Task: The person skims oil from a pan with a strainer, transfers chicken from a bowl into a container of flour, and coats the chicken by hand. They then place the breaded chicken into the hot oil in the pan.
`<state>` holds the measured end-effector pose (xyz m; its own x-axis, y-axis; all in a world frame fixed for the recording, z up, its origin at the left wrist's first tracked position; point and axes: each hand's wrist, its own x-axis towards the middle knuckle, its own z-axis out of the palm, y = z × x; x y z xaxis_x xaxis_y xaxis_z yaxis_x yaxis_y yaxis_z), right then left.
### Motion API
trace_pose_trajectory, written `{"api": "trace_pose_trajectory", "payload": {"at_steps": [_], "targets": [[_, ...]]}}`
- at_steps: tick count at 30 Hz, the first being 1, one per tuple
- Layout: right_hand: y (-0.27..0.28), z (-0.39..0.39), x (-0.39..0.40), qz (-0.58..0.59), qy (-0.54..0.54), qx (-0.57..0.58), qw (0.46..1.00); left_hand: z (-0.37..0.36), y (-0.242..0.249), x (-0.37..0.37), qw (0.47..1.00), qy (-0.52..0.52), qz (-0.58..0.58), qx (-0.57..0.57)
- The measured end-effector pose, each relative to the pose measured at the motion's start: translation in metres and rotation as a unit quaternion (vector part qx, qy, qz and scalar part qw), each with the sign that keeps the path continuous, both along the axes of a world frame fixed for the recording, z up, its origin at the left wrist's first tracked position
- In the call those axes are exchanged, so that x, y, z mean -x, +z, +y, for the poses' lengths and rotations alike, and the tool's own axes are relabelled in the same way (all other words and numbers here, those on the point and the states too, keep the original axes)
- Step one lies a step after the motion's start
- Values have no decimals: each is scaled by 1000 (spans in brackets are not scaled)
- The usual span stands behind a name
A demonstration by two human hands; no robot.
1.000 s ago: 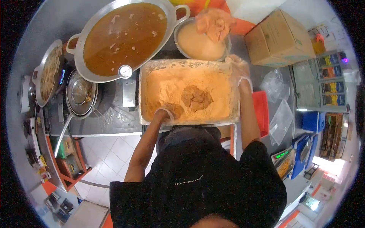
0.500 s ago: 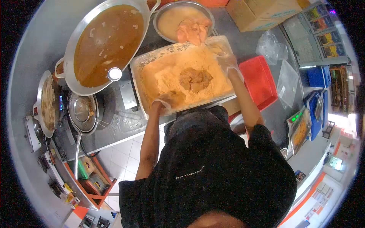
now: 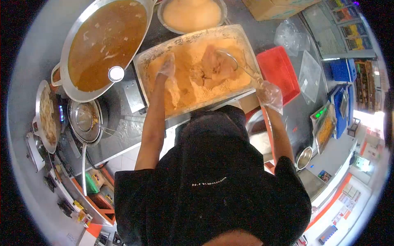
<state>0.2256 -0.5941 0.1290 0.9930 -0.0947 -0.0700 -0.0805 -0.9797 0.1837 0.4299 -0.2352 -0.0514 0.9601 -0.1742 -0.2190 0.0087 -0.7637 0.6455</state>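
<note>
Head camera view shows a rectangular tray (image 3: 184,41), its worn rim speckled with dark patches, holding fine orange-tan powder (image 3: 205,92) heaped into soft ridges. Glossy pink raw meat (image 3: 215,67) lies in the powder right of the tray's middle, beside a browner, coated part. Over it reaches a metal tool (image 3: 250,74) with a thin curved end, its handle crossing the tray's right rim.

The right hand (image 3: 269,94), in a loose clear plastic glove, has its fingers closed around that handle near the tray's front right corner. The left hand (image 3: 167,69), also gloved, is over the powder at the tray's left; its fingers are blurred, so I cannot tell how far they are spread or whether they grip anything.

Close beyond the tray's back rim stands a round metal bowl (image 3: 223,12) of cloudy, peach-coloured liquid. To the left, a wide metal pan (image 3: 56,75) holds brown liquid with pale floating bits, a round dial (image 3: 116,74) at its edge. A long-handled mesh strainer (image 3: 85,119) sits further left. Just right of the tray, a smooth red plastic tray (image 3: 280,76) narrows the space; crumpled clear plastic (image 3: 287,37) and a cardboard box (image 3: 279,9) occupy the dark tabletop (image 3: 262,33) behind.
</note>
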Motion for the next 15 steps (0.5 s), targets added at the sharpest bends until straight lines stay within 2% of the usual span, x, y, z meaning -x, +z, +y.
{"api": "trace_pose_trajectory", "payload": {"at_steps": [1, 2, 3, 5, 6, 8, 9, 10, 13, 15], "targets": [[-1, -3, 2, -64, 21, -15, 998, 1, -14, -4, 993, 75, -76, 49], [-5, -10, 2, -65, 24, -14, 998, 1, 12, 2, 993, 78, -76, 50], [-10, -19, 4, -71, 37, 1, 997, 1, 71, 19, 992, 67, -42, 95], [-9, -31, 4, -77, 50, 16, 996, -13, 142, 41, 988, 56, -7, 140], [-4, -34, 3, -121, 105, -1, 987, -15, 155, 45, 986, 59, -5, 153], [6, -33, -5, -163, 162, -18, 973, -12, 149, 44, 986, 55, -7, 159], [10, -27, -14, -172, 138, 39, 975, -9, 134, 39, 988, 51, -11, 145], [12, -23, -25, -184, 115, 96, 972, -6, 113, 33, 991, 43, -15, 125], [-3, -28, -88, -145, 85, 123, 978, -11, 36, 21, 999, -38, -3, 20], [15, -10, -149, -94, -17, -11, 995, -27, 3, 20, 987, -155, 12, -41]]}}
